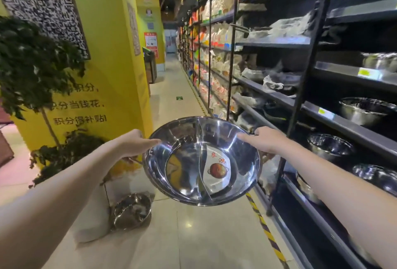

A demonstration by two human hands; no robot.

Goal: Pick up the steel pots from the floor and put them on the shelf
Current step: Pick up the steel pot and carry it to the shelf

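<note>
A divided steel pot point(202, 161) is held up in the air between the two hands, nearest the camera, tilted so that its inside and a paper label are shown. Its left rim is gripped by the left hand point(134, 143) and its right rim, by the small handle, is gripped by the right hand point(263, 139), fingers curled over the edge in both cases. The task is judged partly done: steel bowls and pots point(365, 112) are already seen on the shelf point(335, 116) to the right of the right hand, while another pot point(132, 211) is left on the floor point(193, 243) below the left hand, beside a yellow pillar point(111, 71). Open aisle is offered ahead and below; the black shelf upright point(300, 101) just beyond the right hand must be cleared by the rim.
</note>
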